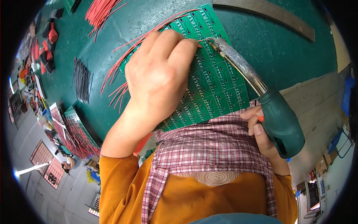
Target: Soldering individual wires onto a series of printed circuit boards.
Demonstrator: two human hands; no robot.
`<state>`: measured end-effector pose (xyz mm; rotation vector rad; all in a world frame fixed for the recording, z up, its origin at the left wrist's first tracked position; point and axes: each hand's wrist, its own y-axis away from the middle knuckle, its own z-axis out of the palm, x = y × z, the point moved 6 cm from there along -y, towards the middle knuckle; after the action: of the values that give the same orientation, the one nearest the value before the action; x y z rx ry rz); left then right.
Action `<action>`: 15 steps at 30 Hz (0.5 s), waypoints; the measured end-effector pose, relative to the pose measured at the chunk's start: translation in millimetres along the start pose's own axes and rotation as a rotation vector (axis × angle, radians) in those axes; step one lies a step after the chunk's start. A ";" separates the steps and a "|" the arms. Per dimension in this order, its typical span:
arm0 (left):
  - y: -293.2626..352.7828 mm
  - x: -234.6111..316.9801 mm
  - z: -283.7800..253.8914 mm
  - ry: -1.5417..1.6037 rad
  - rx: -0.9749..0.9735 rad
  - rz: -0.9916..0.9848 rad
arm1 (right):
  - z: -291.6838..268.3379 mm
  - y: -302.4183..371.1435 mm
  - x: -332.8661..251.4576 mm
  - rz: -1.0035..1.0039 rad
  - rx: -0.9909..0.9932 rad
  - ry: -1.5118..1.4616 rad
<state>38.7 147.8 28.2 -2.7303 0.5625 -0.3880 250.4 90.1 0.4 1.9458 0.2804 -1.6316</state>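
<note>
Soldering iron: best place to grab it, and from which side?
Likely the green handle, from the near right: it's the thick, rounded end and sits off the board, while the slim metal shaft slants away to the left and may be hot.

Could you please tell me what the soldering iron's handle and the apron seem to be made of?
Handle: probably plastic, dark green and satin, judging by its smooth moulded curves. Apron: woven cloth, matte and checked, perhaps cotton, since it creases softly.

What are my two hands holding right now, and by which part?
Right hand: the soldering iron, by its green handle. Left hand: seemingly a red wire near its end; the grip is hidden.
</note>
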 end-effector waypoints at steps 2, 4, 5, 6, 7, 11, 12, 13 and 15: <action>4.1 -4.8 -2.2 0.057 0.016 -0.050 | 0.0 1.0 2.0 0.038 -0.008 -0.044; 4.2 -1.8 -2.5 0.041 0.007 -0.048 | 0.1 2.4 4.1 0.075 -0.018 -0.090; 3.6 -0.3 -2.0 0.023 -0.001 -0.045 | -0.1 2.6 5.3 0.092 -0.024 -0.112; 2.6 0.5 -1.6 0.021 0.000 -0.046 | -0.2 2.8 6.5 0.110 -0.030 -0.135; 1.3 1.0 0.2 0.024 -0.022 -0.051 | -0.3 3.1 7.8 0.127 -0.035 -0.157; 0.2 -1.5 0.1 0.067 -0.056 -0.076 | -1.1 5.7 12.0 0.198 -0.050 -0.247; -1.4 -0.4 -1.0 0.069 -0.056 -0.075 | -1.3 6.5 13.2 0.217 -0.051 -0.270; -3.6 -1.1 -3.7 0.108 -0.042 -0.117 | -1.4 7.3 14.4 0.236 -0.052 -0.292; -6.6 -1.5 -8.0 0.146 -0.028 -0.158 | -2.5 8.1 15.5 0.254 -0.054 -0.316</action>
<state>36.9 152.1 37.6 -2.7982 0.3921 -0.6271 260.2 81.8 -11.8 1.5800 -0.0458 -1.7064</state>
